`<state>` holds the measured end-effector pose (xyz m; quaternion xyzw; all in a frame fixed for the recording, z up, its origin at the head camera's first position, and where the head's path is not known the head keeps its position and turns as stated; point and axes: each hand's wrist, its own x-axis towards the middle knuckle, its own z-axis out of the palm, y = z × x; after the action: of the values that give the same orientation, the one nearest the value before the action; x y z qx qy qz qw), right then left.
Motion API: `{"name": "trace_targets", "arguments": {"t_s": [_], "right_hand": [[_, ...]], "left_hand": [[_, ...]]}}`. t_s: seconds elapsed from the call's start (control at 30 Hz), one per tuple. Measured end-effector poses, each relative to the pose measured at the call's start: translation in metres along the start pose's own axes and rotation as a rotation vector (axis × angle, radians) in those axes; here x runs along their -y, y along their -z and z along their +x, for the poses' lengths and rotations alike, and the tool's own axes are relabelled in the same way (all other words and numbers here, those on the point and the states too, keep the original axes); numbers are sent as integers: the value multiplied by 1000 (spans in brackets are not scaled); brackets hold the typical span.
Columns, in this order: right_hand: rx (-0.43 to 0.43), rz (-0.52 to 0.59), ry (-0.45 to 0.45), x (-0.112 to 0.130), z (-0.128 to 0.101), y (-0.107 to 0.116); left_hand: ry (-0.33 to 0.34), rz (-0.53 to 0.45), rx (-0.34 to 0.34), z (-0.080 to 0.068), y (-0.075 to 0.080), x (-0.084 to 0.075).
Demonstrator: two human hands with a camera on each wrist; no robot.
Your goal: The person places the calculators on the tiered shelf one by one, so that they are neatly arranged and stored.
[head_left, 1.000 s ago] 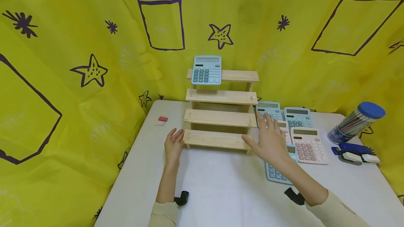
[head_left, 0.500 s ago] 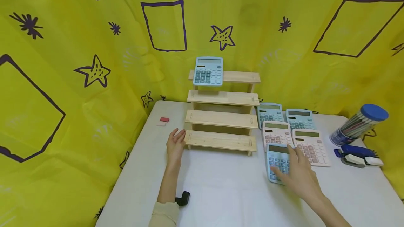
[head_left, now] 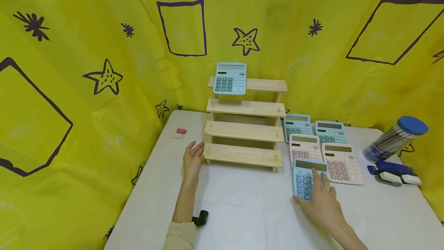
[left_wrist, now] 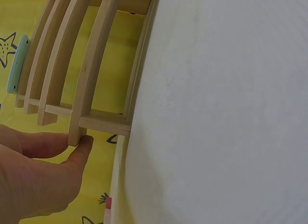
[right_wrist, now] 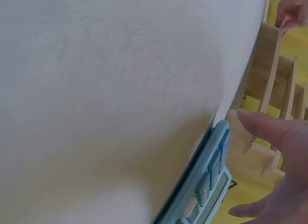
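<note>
Right hand (head_left: 323, 205) has swung over the front blue calculator (head_left: 302, 182), spread wide; probably grab time, needs pinching. Left hand (head_left: 192, 162) pinches the rack (head_left: 243, 154).

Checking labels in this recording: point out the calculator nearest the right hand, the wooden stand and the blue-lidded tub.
Nearest blue calculator (head_left: 303, 181), head view: its keypad.
Wooden stand (head_left: 244, 130), head view: second board from bottom.
Blue-lidded tub (head_left: 395, 139), head view: clear side wall.

Left hand (head_left: 192, 162) pinching, right hand (head_left: 323, 203) palm down, thumb (head_left: 301, 201) and fingers (head_left: 316, 181) spread
</note>
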<state>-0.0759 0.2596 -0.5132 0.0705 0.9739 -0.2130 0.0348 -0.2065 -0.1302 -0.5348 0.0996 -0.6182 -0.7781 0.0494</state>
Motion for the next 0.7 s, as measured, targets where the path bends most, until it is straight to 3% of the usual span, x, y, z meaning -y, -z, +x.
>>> {"name": "trace_targets", "arguments": {"t_s": [0.2, 0.7], "right_hand": [[14, 8, -14, 0, 2, -3], [-76, 7, 5, 2, 2, -13]], "left_hand": [[9, -3, 0, 1, -1, 0], [5, -18, 7, 0, -1, 1]]}}
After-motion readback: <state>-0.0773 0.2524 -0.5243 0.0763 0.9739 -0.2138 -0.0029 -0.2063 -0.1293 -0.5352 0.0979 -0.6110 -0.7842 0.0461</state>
